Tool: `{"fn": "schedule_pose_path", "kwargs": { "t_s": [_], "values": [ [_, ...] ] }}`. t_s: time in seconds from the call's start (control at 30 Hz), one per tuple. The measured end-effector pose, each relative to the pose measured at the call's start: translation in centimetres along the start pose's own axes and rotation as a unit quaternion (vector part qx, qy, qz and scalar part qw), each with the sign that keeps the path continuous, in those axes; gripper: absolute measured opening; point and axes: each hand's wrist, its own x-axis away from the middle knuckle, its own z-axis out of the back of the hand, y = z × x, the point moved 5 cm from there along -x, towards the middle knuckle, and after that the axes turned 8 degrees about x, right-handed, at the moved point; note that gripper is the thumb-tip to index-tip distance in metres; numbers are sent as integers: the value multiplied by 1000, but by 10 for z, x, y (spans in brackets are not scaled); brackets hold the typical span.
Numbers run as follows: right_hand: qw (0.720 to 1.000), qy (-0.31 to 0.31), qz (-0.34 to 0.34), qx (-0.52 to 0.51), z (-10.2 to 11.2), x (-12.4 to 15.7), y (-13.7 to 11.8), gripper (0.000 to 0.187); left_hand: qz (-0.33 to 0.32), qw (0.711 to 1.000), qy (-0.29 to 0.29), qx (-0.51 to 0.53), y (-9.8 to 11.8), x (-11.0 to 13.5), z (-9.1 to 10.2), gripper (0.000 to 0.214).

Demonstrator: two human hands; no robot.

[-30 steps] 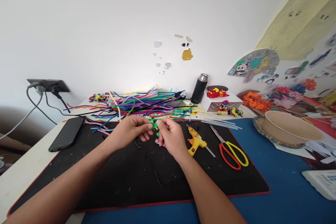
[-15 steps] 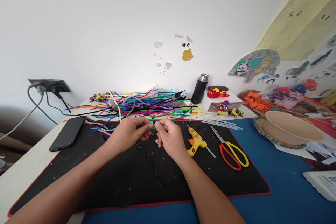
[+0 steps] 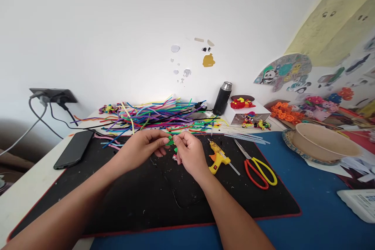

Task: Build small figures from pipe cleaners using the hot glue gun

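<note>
Between my hands, above the black mat (image 3: 125, 203), is a small green pipe cleaner piece (image 3: 169, 140), bent or coiled. My left hand (image 3: 148, 143) pinches its left side between thumb and forefinger. From the right, my right hand (image 3: 190, 152) pinches the same green piece, its other fingers curled. A small red and white bit shows under the right fingers; I cannot make out what it is. To the right lie a yellow hot glue gun (image 3: 218, 157) with a glue stick in its back, and scissors (image 3: 258, 166) with one red and one yellow handle.
A heap of colourful pipe cleaners (image 3: 158, 113) lies along the wall. Behind the scissors are clear glue sticks (image 3: 247, 137). A black flask (image 3: 222, 99) stands beside a white box (image 3: 249, 116). On the left lies a phone (image 3: 74, 149); on the right, a beige bowl (image 3: 325, 144).
My left hand's fingers have shifted slightly around the green piece, and more of it shows between the hands. The right hand stays nearly still. The view has moved a little.
</note>
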Motion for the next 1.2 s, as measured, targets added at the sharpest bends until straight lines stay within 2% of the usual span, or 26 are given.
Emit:
{"fn": "schedule_pose_path", "kwargs": {
  "t_s": [0.17,0.3,0.6,1.0,1.2],
  "values": [
    [1000,11,7,10,1,1,-3,31,60,986,-27,150,-11,-5,0,44],
    [999,11,14,33,1,2,-7,29,96,972,-41,212,-13,-5,-4,48],
    [997,18,33,71,1,3,-8,27,130,962,-68,231,-18,-5,-6,45],
    [996,2,31,85,-1,1,-4,26,155,953,-33,256,-26,-9,-4,46],
    [998,4,21,64,1,1,-2,28,141,947,-29,286,-28,-10,-1,48]
  ]
}}
